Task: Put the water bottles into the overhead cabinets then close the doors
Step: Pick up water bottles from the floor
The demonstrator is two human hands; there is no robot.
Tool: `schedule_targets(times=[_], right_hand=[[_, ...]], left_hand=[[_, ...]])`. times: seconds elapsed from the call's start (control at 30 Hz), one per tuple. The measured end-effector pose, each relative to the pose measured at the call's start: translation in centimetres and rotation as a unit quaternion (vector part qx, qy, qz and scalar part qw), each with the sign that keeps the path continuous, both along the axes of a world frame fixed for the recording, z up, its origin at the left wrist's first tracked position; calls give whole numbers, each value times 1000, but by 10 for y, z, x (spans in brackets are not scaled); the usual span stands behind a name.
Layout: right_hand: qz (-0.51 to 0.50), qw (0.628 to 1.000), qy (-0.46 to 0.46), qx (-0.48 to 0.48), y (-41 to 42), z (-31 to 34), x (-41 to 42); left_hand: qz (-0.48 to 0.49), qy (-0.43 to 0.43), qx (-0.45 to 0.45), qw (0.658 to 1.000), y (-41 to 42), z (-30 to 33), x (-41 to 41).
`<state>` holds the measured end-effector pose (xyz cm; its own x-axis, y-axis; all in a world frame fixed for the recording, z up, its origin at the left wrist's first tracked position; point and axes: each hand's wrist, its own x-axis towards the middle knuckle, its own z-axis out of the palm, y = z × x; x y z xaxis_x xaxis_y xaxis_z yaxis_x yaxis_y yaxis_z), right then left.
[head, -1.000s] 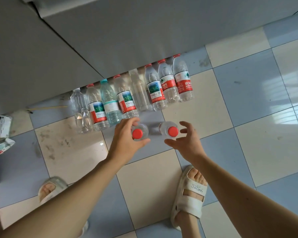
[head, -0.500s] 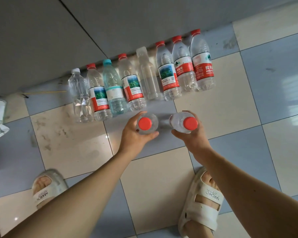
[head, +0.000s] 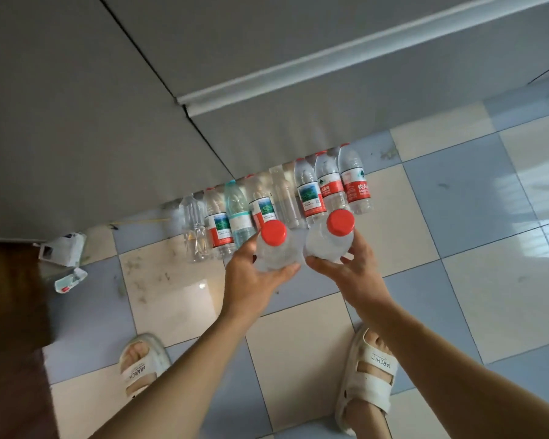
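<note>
You are looking straight down at a checked tile floor, with both arms reaching from the bottom of the frame to its centre. Your left hand [head: 254,274] curls around a clear water bottle with a red cap [head: 274,245], gripping its body from below and to the side. Your right hand [head: 351,269] wraps a second red-capped bottle [head: 330,240] the same way. The two bottles sit side by side, nearly touching, caps pointing up toward the camera. They appear lifted off the floor. Held by the body like this, each stays upright and ready to be carried upward.

Above your hands, a row of more bottles [head: 276,201] stands on the tiles against the foot of grey cabinet fronts [head: 108,122], which fill the upper half of the frame. The row likely waits there for later trips. The overhead cabinets are not in view. Crumpled packaging [head: 67,248] lies at the left edge. Your sandalled feet [head: 366,375] show at the bottom.
</note>
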<state>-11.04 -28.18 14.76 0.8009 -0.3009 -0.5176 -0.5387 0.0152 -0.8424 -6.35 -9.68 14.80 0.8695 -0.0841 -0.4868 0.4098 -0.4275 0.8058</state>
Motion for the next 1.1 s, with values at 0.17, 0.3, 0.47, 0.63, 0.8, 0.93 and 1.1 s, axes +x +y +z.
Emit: schedule_targets(times=[0.17,0.3,0.47,0.63,0.8,0.93,1.1], right_hand=[[27,999,-40,-20,11,125,27],[57,997,-48,-23,20,250,33],[90,991,-78,-59,57,398,31],[58,986,-132,-78,111,521,43],[4,976,-214,-47,178,624,75],[-18,957,-284,-59,219,703,117],[-14,930,-355,-97,243,800,153]], left_hand=[[-12,-42,5,999,31,126,26],[-33,-71,-10,997,51,252,39],[-52,-127,-42,990,87,390,50],[-103,-189,-85,973,133,519,80],[-127,-280,-114,945,192,632,121],[-131,-329,-129,926,226,719,160],[-112,-393,-133,903,249,815,196]])
